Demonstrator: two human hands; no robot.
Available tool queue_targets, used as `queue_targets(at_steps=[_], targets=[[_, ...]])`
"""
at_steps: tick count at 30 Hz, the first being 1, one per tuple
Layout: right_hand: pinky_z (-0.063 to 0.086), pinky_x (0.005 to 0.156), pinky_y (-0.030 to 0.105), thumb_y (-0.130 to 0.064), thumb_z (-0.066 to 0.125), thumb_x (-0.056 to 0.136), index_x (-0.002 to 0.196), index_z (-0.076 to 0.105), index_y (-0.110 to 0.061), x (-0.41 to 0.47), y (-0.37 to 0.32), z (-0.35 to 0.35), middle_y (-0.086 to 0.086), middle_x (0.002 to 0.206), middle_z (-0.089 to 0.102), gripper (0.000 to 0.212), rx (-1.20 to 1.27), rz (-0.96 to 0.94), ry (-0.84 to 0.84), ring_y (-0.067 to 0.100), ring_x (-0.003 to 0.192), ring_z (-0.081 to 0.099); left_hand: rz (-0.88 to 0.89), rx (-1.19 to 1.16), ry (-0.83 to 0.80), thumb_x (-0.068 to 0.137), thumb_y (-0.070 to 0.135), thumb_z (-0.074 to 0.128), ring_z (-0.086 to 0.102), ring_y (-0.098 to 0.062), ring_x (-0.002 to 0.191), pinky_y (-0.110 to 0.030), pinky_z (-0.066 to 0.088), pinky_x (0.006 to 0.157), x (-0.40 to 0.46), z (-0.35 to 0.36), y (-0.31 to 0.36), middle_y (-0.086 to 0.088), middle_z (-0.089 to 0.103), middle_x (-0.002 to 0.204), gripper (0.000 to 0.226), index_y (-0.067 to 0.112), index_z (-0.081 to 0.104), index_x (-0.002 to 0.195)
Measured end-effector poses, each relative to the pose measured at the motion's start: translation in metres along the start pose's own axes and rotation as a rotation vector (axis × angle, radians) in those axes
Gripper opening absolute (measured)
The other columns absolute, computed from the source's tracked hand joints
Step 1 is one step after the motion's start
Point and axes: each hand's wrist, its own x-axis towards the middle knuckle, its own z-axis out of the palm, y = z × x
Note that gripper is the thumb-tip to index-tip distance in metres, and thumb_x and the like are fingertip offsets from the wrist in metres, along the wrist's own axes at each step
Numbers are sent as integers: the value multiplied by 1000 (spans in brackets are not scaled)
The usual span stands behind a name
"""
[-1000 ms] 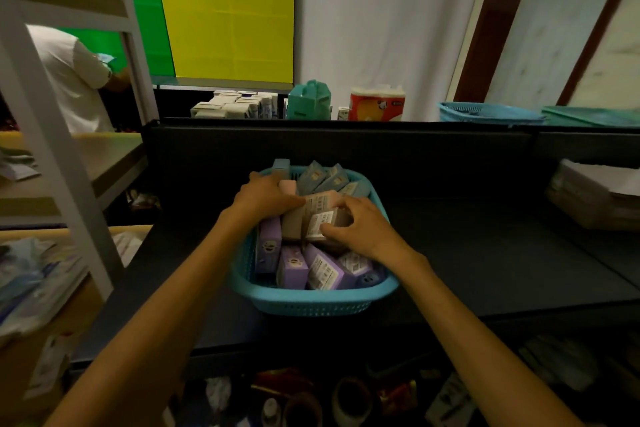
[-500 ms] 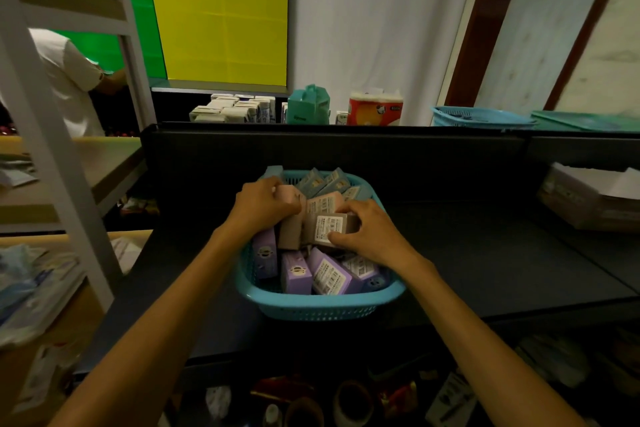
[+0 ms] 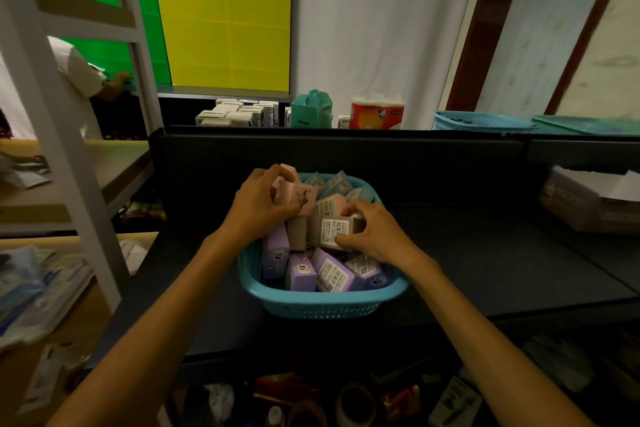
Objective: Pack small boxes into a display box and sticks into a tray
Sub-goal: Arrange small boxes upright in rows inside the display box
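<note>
A blue plastic basket stands on the dark shelf, filled with several small boxes: purple ones at the front, pink ones in the middle, blue ones at the back. My left hand grips pink boxes and holds them raised above the basket's left side. My right hand grips a pink box with a white barcode label in the middle of the basket.
The dark shelf stretches right, with a cardboard box at its far end. Beyond its back wall stand white cartons, a teal box, a paper roll pack and another blue basket. A person stands behind the white rack at left.
My left hand has lifted pink boxes up out of the basket's left side. My right hand has taken hold of the labelled pink box and stayed in the middle.
</note>
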Motion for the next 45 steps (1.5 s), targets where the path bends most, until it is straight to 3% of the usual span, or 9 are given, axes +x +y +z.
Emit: queue_targets(at_steps=[5,9,18,27,31,35,39,42,45], targets=[[56,85,35,-36,78,72,107,50,-43,-1,2,-2,1,124,51,45,-9,-12,-33,15,102,58,31,6,26,76,26,73,47,-15,99,-9,37,60,-3,1,5,-8,43,127,51,30,47,120],[50,94,35,-39,75,76,131,49,-29,-2,2,-1,0,130,46,62,-69,17,-26,15,109,54,15,-13,-1,79,27,71,46,-18,105,-11,40,64,-7,4,6,-7,37,131,57,35,43,128],[49,81,23,-35,76,77,118,53,-24,-7,-3,-4,-4,118,56,48,-65,-23,0,6,97,55,-7,-43,-10,84,28,65,43,-12,102,-9,38,55,-15,4,7,-6,37,132,41,33,48,121],[32,64,7,-27,75,79,122,55,-20,-14,-3,-6,-8,105,48,48,-73,-89,111,1,90,44,49,-105,35,84,22,64,42,-24,124,-18,49,75,-19,0,6,-3,32,141,33,26,54,115],[48,82,23,-30,75,78,119,54,-24,-16,-4,-6,-4,112,47,46,-56,-58,150,9,98,50,80,-105,59,87,19,61,43,-18,124,-28,48,91,-25,-2,7,-1,39,141,31,24,56,117],[52,92,38,-32,76,76,117,54,-28,-15,-4,-4,1,117,47,47,-41,-26,154,17,107,52,3,-132,99,90,18,59,52,-6,97,-10,43,68,-29,-4,6,-5,55,124,33,18,55,123],[52,92,38,-31,77,76,118,53,-28,-15,-5,-2,1,119,47,48,-40,-21,154,16,107,53,-67,-103,50,86,22,64,52,-20,113,-30,51,88,-26,-4,7,-3,48,127,42,20,52,126],[55,87,37,-28,76,77,114,54,-29,-19,-8,-5,0,116,47,43,30,-16,179,17,104,55,-74,-95,57,85,23,64,49,-20,113,-26,45,89,-26,-7,7,-5,44,127,48,18,49,130],[54,68,18,-19,76,78,108,54,-22,-26,-12,-17,-3,108,54,37,177,-40,228,7,90,59,-49,-134,97,84,22,66,48,-14,105,-22,43,86,-29,-14,8,-5,44,122,46,16,51,127]])
